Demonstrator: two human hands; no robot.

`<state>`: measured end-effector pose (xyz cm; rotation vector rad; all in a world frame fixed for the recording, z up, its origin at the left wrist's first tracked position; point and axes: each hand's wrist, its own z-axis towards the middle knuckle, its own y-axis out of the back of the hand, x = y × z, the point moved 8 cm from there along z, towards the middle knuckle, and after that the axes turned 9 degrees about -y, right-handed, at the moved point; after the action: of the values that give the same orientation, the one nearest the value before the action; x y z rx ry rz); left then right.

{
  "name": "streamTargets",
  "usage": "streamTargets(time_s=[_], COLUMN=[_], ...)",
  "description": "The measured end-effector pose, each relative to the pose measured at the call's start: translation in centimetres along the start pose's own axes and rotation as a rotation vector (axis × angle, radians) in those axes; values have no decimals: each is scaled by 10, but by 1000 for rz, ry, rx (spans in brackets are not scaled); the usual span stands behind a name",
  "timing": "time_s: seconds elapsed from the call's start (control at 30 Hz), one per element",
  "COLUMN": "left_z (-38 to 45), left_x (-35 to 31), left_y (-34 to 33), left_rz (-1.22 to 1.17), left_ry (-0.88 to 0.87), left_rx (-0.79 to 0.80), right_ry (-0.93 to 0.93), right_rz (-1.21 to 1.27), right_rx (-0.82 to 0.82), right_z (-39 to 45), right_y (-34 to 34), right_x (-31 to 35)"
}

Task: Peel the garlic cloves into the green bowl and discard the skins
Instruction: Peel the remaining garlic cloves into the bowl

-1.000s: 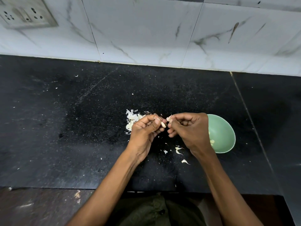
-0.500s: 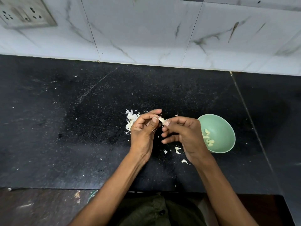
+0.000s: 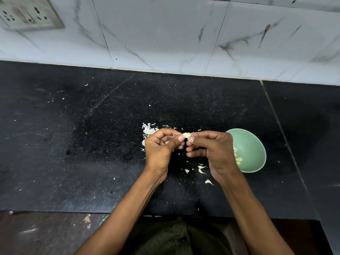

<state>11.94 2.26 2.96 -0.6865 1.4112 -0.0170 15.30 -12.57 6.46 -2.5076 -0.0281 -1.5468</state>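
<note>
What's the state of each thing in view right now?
garlic clove: pinched between both hands, above the counter
left hand: pinching the clove
right hand: pinching the clove
green bowl: upright, peeled cloves inside
skins: loose pile on counter

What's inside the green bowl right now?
A few peeled garlic cloves lie inside the green bowl. The right hand covers its left side, so any more there are hidden.
</note>
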Motion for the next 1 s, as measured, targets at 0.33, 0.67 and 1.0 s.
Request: streamTargets(time_s=[0.33,0.67,1.0], left_z=[0,-8,-18], left_x=[3,22,35], left_y=[-3,-8,-24], left_rz=[109,18,-236], left_ry=[100,289,498], left_rx=[26,54,124], right_ry=[-7,-204,-3], right_rz=[-13,77,-99], right_rx=[-66,-30,-113], right_z=[0,5,4], right_y=[0,0,0], right_x=[-3,-18,-5])
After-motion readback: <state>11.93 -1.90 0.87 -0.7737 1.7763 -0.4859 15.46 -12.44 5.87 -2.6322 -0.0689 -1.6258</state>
